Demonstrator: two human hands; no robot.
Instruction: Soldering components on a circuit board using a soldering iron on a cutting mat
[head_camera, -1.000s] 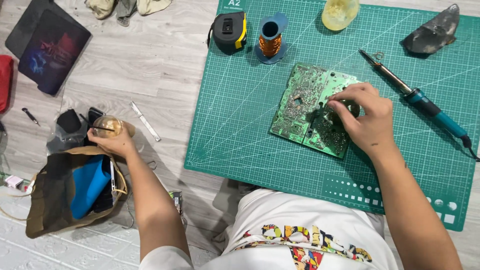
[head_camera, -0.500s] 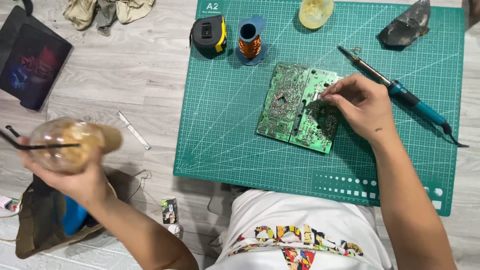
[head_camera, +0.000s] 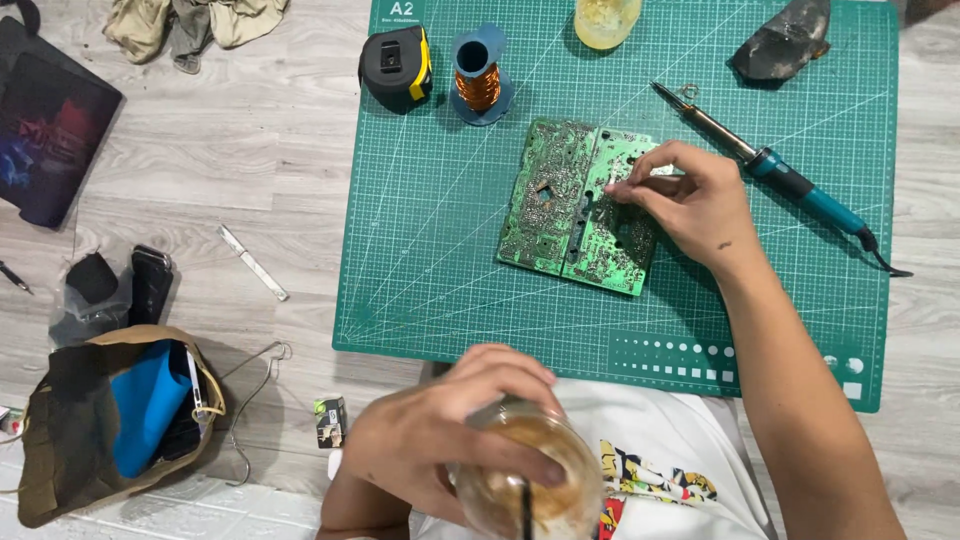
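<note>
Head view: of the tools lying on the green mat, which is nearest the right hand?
The soldering iron with the teal handle, just beyond the right hand; the tape measure and wire spool lie farther left.

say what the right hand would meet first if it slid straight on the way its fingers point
The right hand points left across the green circuit board. It would likely keep crossing the board, then bare cutting mat; its height above the board is unclear.

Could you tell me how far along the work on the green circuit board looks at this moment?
Set out: the circuit board lies solder side up on the cutting mat, the copper wire spool nearby. In hand: the right hand pinches something small over the board, while the left hand holds a drink cup close to the camera. Left: the soldering iron lies on the mat, unheld.
</note>
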